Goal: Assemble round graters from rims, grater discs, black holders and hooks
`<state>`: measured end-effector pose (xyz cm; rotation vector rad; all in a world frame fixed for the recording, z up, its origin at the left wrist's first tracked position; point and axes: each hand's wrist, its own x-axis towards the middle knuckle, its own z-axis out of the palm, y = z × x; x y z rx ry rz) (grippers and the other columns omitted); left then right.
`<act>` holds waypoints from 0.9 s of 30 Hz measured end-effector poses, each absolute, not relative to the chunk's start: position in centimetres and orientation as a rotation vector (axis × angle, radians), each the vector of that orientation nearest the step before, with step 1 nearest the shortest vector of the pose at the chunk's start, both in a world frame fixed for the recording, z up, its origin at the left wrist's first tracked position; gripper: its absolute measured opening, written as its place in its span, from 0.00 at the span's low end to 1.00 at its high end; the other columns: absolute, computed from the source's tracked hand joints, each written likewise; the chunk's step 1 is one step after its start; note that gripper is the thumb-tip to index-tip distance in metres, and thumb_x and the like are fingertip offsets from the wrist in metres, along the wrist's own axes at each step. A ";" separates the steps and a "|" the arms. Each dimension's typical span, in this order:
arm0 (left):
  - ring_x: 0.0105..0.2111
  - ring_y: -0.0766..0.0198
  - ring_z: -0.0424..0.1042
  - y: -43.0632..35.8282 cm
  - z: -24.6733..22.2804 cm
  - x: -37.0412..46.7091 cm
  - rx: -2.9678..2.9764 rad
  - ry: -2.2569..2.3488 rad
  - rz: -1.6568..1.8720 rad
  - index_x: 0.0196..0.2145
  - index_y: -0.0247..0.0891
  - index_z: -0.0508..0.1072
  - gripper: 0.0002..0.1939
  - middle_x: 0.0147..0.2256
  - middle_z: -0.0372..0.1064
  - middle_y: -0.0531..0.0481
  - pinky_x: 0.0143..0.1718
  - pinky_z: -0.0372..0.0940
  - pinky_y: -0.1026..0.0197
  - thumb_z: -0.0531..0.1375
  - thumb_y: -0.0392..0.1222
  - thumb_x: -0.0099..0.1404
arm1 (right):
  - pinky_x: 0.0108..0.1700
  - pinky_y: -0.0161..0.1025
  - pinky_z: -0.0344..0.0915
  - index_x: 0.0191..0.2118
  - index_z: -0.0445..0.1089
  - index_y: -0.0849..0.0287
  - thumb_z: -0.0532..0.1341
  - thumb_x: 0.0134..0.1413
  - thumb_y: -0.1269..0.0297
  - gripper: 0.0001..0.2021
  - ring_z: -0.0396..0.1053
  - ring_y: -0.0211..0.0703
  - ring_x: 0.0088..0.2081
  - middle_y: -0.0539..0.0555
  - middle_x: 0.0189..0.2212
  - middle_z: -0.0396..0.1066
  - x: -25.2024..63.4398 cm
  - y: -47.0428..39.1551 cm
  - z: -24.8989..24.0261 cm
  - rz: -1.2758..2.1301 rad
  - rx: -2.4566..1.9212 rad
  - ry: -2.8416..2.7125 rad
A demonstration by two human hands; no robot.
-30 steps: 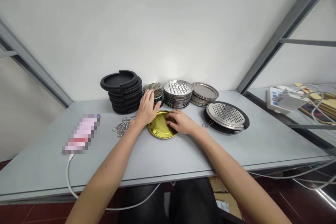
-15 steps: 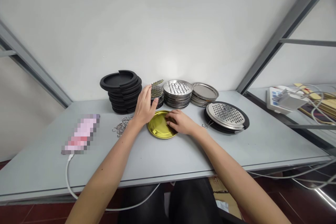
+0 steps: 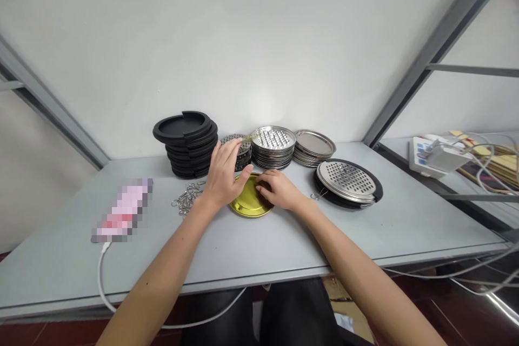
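Note:
A shiny gold-coloured round metal plate (image 3: 248, 206) with a raised rim lies flat on the table. Over its right side my right hand (image 3: 279, 189) rests with bent fingers, gripping its edge. My left hand (image 3: 224, 175) is raised over the plate's left edge, fingers stretched and thumb apart. Just beyond its fingertips sits a stack of round grater discs (image 3: 236, 140). A small blurred yellowish sliver shows beside the fingertips; I cannot make out what it is. Metal hooks (image 3: 188, 199) lie in a heap left of my left wrist.
Black rings (image 3: 184, 140) are piled at the back left. Behind the plate stand coarse grater discs (image 3: 273, 143) and plain steel discs (image 3: 313, 143). On the right lies an assembled grater (image 3: 348, 181). A phone (image 3: 124, 211) with a white cable is at left.
My left hand has shifted slightly toward me, uncovering more of the grater stack. The yellowish sliver sits lower and further right. My right hand stays on the gold plate.

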<state>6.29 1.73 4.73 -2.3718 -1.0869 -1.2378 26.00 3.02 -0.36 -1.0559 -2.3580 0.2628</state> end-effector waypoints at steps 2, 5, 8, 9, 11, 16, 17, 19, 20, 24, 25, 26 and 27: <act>0.60 0.51 0.59 1.1 4.9 6.0 -2.376 -1.057 -1.243 0.59 0.33 0.58 0.25 0.59 0.60 0.37 0.65 0.45 0.42 0.49 0.49 0.70 | 0.48 0.44 0.63 0.39 0.72 0.60 0.57 0.57 0.69 0.07 0.69 0.47 0.41 0.57 0.36 0.74 25.9 3.0 -0.1 0.269 -1.086 -2.197; 0.61 0.51 0.58 0.2 5.0 5.2 -2.399 -1.025 -1.239 0.60 0.34 0.57 0.25 0.59 0.60 0.38 0.65 0.45 0.42 0.49 0.48 0.70 | 0.46 0.42 0.65 0.48 0.68 0.58 0.56 0.58 0.69 0.13 0.70 0.46 0.42 0.55 0.39 0.74 25.7 2.8 0.2 0.353 -1.091 -1.916; 0.61 0.50 0.57 -0.6 4.9 4.4 -2.447 -0.984 -1.212 0.61 0.36 0.56 0.26 0.60 0.59 0.39 0.65 0.45 0.41 0.49 0.48 0.69 | 0.42 0.41 0.68 0.56 0.60 0.57 0.55 0.58 0.68 0.19 0.71 0.44 0.37 0.54 0.36 0.73 25.6 2.5 0.6 0.358 -1.040 -1.704; 0.61 0.50 0.57 -0.8 4.8 4.2 -2.465 -0.965 -1.205 0.62 0.36 0.56 0.26 0.60 0.60 0.39 0.65 0.45 0.41 0.49 0.48 0.69 | 0.42 0.41 0.68 0.56 0.60 0.57 0.55 0.58 0.67 0.19 0.71 0.44 0.36 0.54 0.36 0.73 25.6 2.5 0.7 0.335 -1.026 -1.656; 0.62 0.49 0.57 -1.3 4.5 4.0 -2.508 -0.926 -1.190 0.62 0.37 0.56 0.26 0.59 0.60 0.40 0.64 0.46 0.40 0.49 0.48 0.69 | 0.41 0.41 0.69 0.55 0.60 0.57 0.56 0.58 0.67 0.19 0.70 0.43 0.35 0.54 0.34 0.72 25.7 2.4 0.9 0.290 -1.008 -1.605; 0.61 0.49 0.57 -2.4 3.9 4.0 -2.612 -0.864 -1.184 0.63 0.37 0.55 0.27 0.59 0.61 0.40 0.63 0.49 0.40 0.49 0.47 0.69 | 0.37 0.39 0.70 0.44 0.69 0.58 0.56 0.57 0.66 0.10 0.70 0.42 0.31 0.54 0.32 0.73 25.8 2.4 0.9 0.203 -1.022 -1.614; 0.61 0.49 0.57 -2.5 3.8 4.1 -2.622 -0.864 -1.197 0.63 0.37 0.56 0.27 0.59 0.62 0.40 0.63 0.49 0.40 0.49 0.47 0.69 | 0.36 0.39 0.70 0.41 0.71 0.58 0.56 0.56 0.66 0.09 0.70 0.41 0.30 0.54 0.31 0.74 25.8 2.4 0.8 0.183 -1.035 -1.615; 0.61 0.49 0.58 -2.7 3.6 4.1 -2.634 -0.866 -1.236 0.62 0.37 0.57 0.26 0.58 0.62 0.39 0.62 0.51 0.40 0.49 0.47 0.69 | 0.35 0.39 0.70 0.38 0.72 0.58 0.56 0.56 0.66 0.08 0.70 0.41 0.29 0.54 0.31 0.75 25.8 2.3 0.7 0.161 -1.053 -1.608; 0.61 0.49 0.59 -2.7 3.4 4.1 -2.636 -0.866 -1.262 0.61 0.37 0.58 0.26 0.58 0.63 0.39 0.62 0.52 0.40 0.50 0.47 0.69 | 0.34 0.39 0.70 0.38 0.73 0.58 0.57 0.55 0.66 0.08 0.70 0.41 0.28 0.54 0.32 0.76 25.7 2.3 0.7 0.159 -1.054 -1.601; 0.59 0.49 0.62 -2.4 2.9 4.0 -2.626 -0.853 -1.401 0.59 0.38 0.63 0.23 0.56 0.65 0.40 0.58 0.58 0.41 0.52 0.44 0.67 | 0.33 0.38 0.71 0.38 0.75 0.59 0.58 0.54 0.66 0.09 0.72 0.41 0.28 0.54 0.32 0.78 25.6 2.3 0.6 0.174 -1.038 -1.590; 0.58 0.49 0.62 -2.4 2.7 3.9 -2.611 -0.845 -1.433 0.58 0.38 0.64 0.23 0.55 0.66 0.40 0.58 0.60 0.42 0.53 0.43 0.66 | 0.33 0.38 0.71 0.38 0.75 0.58 0.58 0.54 0.66 0.09 0.72 0.40 0.27 0.54 0.33 0.78 25.7 2.3 0.6 0.176 -1.035 -1.597; 0.58 0.49 0.63 -2.3 2.6 3.9 -2.590 -0.836 -1.458 0.57 0.39 0.65 0.22 0.54 0.67 0.41 0.57 0.61 0.42 0.54 0.41 0.65 | 0.32 0.38 0.71 0.37 0.76 0.58 0.59 0.53 0.66 0.09 0.72 0.40 0.27 0.54 0.33 0.78 25.7 2.3 0.6 0.174 -1.030 -1.608; 0.58 0.49 0.63 -2.2 2.5 3.9 -2.564 -0.830 -1.478 0.56 0.39 0.66 0.21 0.53 0.69 0.42 0.56 0.62 0.42 0.55 0.40 0.64 | 0.32 0.38 0.71 0.37 0.76 0.58 0.59 0.53 0.65 0.09 0.72 0.40 0.26 0.54 0.33 0.78 25.8 2.3 0.5 0.171 -1.023 -1.623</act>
